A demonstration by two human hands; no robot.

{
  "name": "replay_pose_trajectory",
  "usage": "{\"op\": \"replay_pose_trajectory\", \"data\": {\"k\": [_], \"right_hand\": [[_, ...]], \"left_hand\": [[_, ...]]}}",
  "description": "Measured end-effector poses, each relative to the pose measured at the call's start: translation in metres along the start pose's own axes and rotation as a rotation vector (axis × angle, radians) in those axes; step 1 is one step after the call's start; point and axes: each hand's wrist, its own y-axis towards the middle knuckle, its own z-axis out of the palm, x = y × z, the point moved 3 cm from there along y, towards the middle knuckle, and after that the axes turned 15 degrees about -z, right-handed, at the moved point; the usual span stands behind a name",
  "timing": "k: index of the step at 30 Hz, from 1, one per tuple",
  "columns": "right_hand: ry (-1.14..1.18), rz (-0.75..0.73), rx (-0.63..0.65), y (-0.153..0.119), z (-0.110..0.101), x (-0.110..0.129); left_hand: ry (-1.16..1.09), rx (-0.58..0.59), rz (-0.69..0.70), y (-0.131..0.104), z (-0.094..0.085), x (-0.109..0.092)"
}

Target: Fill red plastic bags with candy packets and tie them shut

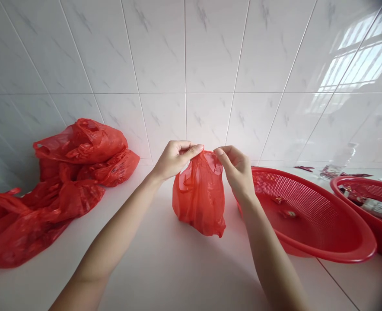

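Note:
A red plastic bag (199,198) hangs upright between my hands, over the white surface in the middle of the view. Its thin sides sag in folds, and what it holds cannot be made out. My left hand (178,157) pinches the gathered top of the bag between thumb and fingers. On the other side, my right hand (234,166) grips the upper right edge of the same bag with thumb and forefinger.
Several red plastic bags (84,151) lie heaped at the left. On the right stands a red perforated basket (307,203) with small packets inside. Beyond it, a second red basket (366,183) holds packaged items. A clear bottle (340,162) lies near the tiled wall (210,52).

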Motion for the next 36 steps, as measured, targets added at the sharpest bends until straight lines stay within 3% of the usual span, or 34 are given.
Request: {"op": "replay_pose_trajectory", "data": {"k": [4, 7, 13, 19, 26, 28, 32, 36], "right_hand": [[-0.020, 0.004, 0.206, -0.002, 0.005, 0.009], [0.014, 0.066, 0.177, -0.003, 0.004, 0.007], [0.323, 0.243, 0.190, -0.005, 0.006, -0.005], [0.365, 0.223, 0.151, -0.005, 0.007, -0.012], [0.297, 0.252, 0.322, -0.008, 0.010, -0.008], [0.309, 0.265, 0.271, -0.007, 0.009, -0.015], [0.389, 0.295, -0.006, -0.004, 0.005, -0.036], [0.435, 0.291, -0.041, -0.004, 0.009, -0.043]], "left_hand": [[0.016, -0.073, 0.013, 0.000, 0.003, 0.001], [0.016, -0.090, 0.022, -0.001, 0.004, 0.001], [-0.051, -0.054, 0.002, 0.000, 0.002, 0.003], [-0.128, 0.024, -0.008, 0.000, 0.000, 0.004], [-0.153, -0.066, 0.034, 0.000, -0.002, 0.001], [-0.160, -0.072, 0.025, 0.000, -0.005, 0.002], [-0.198, -0.046, -0.063, -0.002, -0.014, 0.006], [-0.252, 0.009, -0.108, -0.006, -0.017, 0.010]]}}
